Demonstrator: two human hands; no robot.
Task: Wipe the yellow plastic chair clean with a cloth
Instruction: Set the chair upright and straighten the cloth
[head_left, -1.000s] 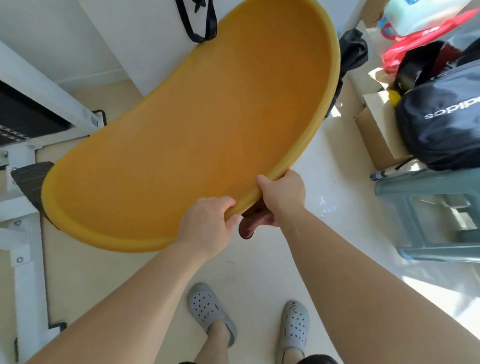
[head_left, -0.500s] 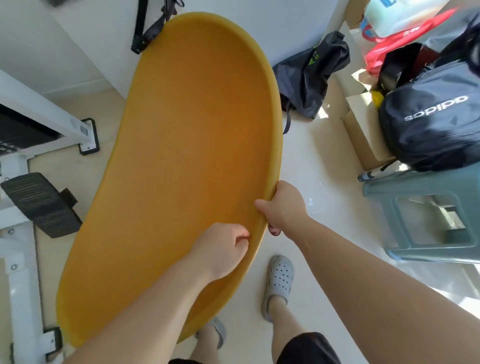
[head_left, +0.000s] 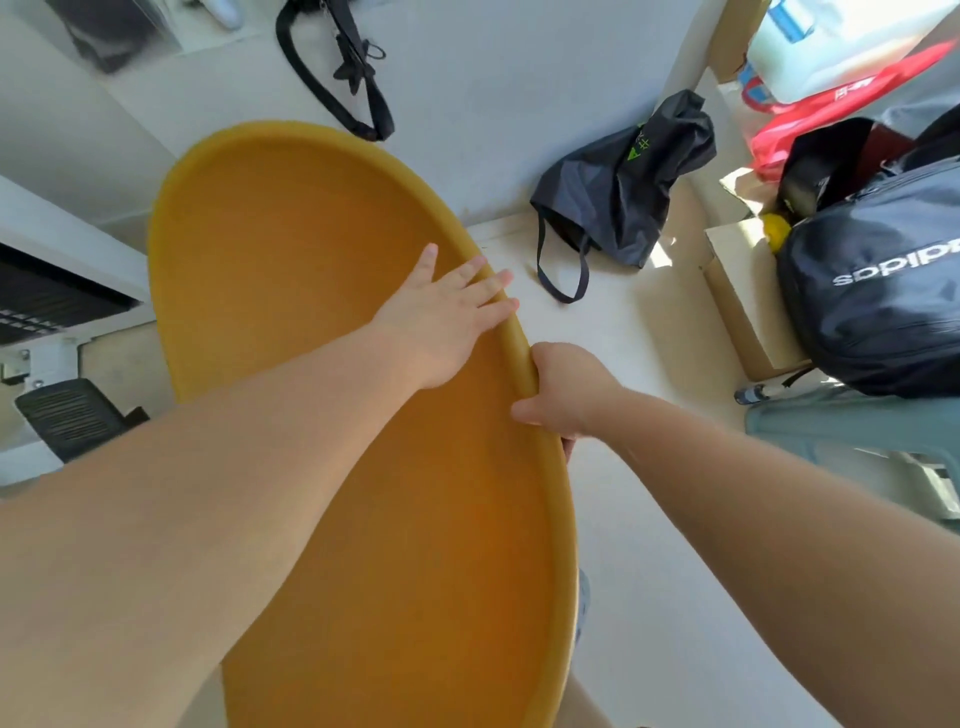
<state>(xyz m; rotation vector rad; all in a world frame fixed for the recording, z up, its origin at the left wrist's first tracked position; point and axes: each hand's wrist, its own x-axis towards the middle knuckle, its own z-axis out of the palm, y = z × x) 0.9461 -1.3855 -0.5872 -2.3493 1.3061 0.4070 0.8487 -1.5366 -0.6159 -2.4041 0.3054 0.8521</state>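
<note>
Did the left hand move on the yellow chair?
Yes. The left hand moved up the yellow chair rim, past the right hand, toward the black bag.

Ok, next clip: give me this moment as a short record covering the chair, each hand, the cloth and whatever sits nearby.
chair: yellow chair, inner side of the shell facing the camera
left hand: left hand lies flat, fingers straight, across the shell and its right rim
right hand: right hand grips the right rim, thumb on the inner side
cloth: none in view
wiping: not yet begun, as far as shows
nearby: dark bag on the floor; black backpack; cardboard box; grey-green stool
</note>
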